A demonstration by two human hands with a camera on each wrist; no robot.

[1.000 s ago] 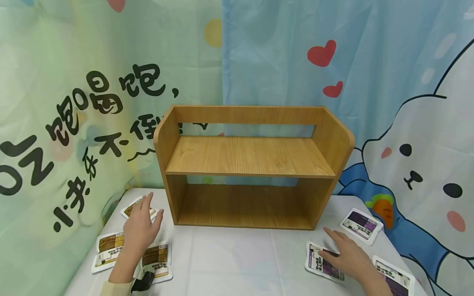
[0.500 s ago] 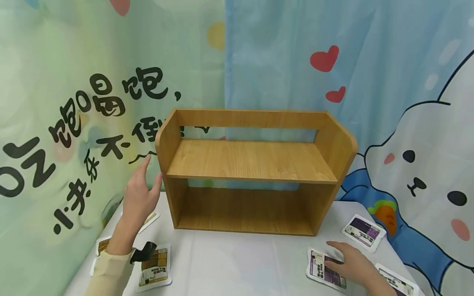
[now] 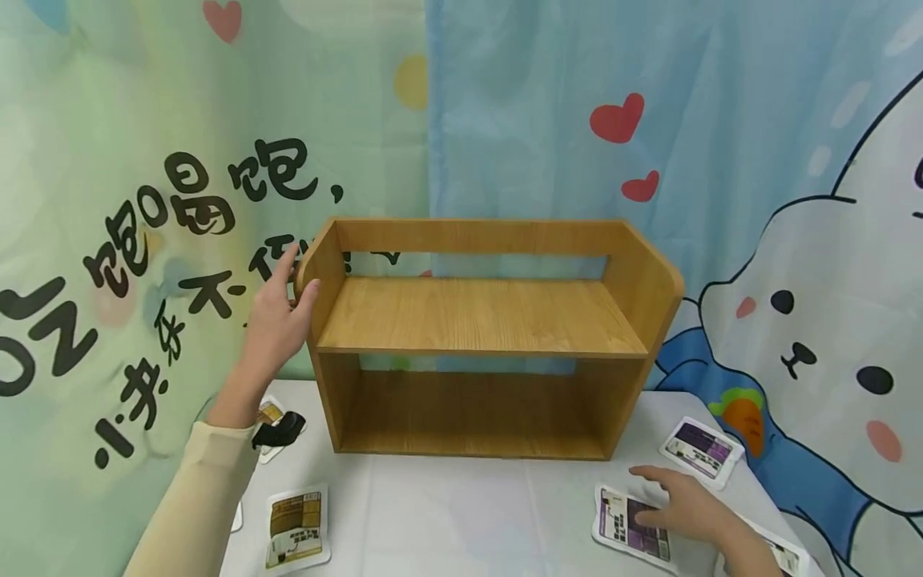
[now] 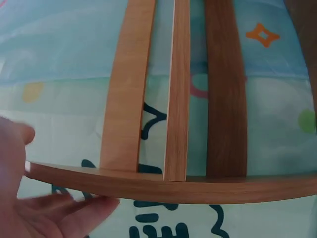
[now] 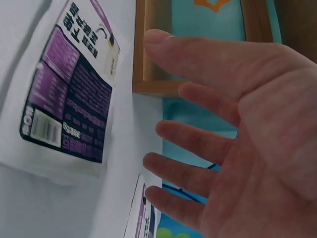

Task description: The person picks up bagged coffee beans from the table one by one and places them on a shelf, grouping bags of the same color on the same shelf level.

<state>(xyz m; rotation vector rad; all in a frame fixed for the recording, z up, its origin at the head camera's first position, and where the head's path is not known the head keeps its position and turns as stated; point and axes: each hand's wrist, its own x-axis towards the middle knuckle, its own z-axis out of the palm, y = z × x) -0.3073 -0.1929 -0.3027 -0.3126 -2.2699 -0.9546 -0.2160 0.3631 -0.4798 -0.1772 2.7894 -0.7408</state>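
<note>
A two-tier wooden shelf (image 3: 461,312) stands on the white-covered table. My left hand (image 3: 277,324) is at its upper left side panel (image 3: 320,272). In the left wrist view, the fingers (image 4: 84,215) extend along the panel's outer face and the thumb (image 4: 22,133) lies on the other side of its edge. My right hand (image 3: 685,509), fingers spread, hovers by a white-and-purple packet (image 3: 627,525); in the right wrist view that packet (image 5: 69,94) lies left of the fingers and nothing is in the palm.
More purple packets lie at right, one farther back (image 3: 701,450) and another partly under my right forearm (image 3: 782,553). Brown-and-white packets lie at left, one near the front (image 3: 297,529) and one behind my left wrist (image 3: 270,413). A printed curtain (image 3: 519,120) hangs behind the shelf.
My left hand has risen from above the left packets to the shelf's upper left side panel. My right hand stays by the purple packet, almost still. The head view has shifted slightly.
</note>
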